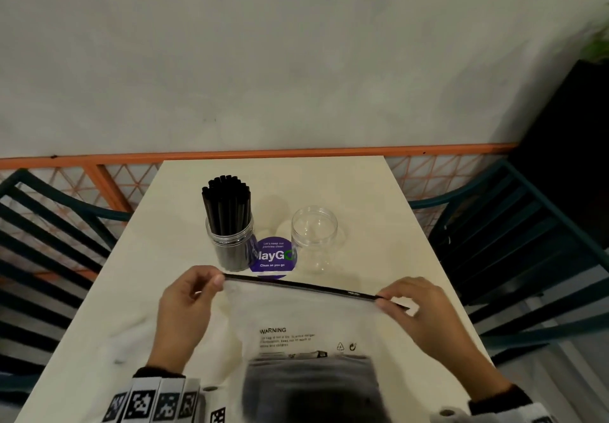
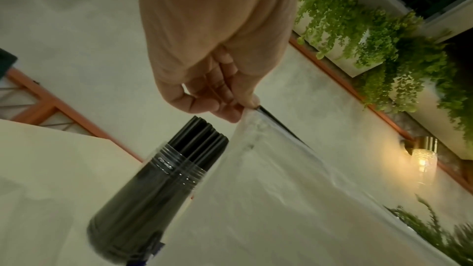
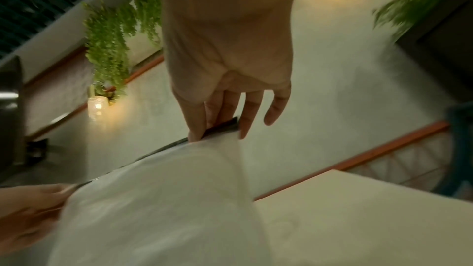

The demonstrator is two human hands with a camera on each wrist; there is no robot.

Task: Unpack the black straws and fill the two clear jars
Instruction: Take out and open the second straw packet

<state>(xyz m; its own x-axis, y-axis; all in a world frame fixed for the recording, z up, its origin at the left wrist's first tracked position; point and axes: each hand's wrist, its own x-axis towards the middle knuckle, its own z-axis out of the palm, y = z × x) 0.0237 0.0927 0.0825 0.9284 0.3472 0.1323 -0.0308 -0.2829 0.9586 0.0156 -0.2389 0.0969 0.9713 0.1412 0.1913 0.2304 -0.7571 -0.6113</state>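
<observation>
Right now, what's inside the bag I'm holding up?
Through the frosted bag, a dark mass sits at its bottom. It is too blurred to tell single straws, and the upper part looks empty.

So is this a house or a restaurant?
Probably a café or office pantry: a small table with slatted chairs, a "keep our pantries clean" sticker, and hanging plants by a wall lamp.

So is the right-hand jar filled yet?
Empty: the right jar is see-through, with no straws, unlike the packed left jar.
</observation>
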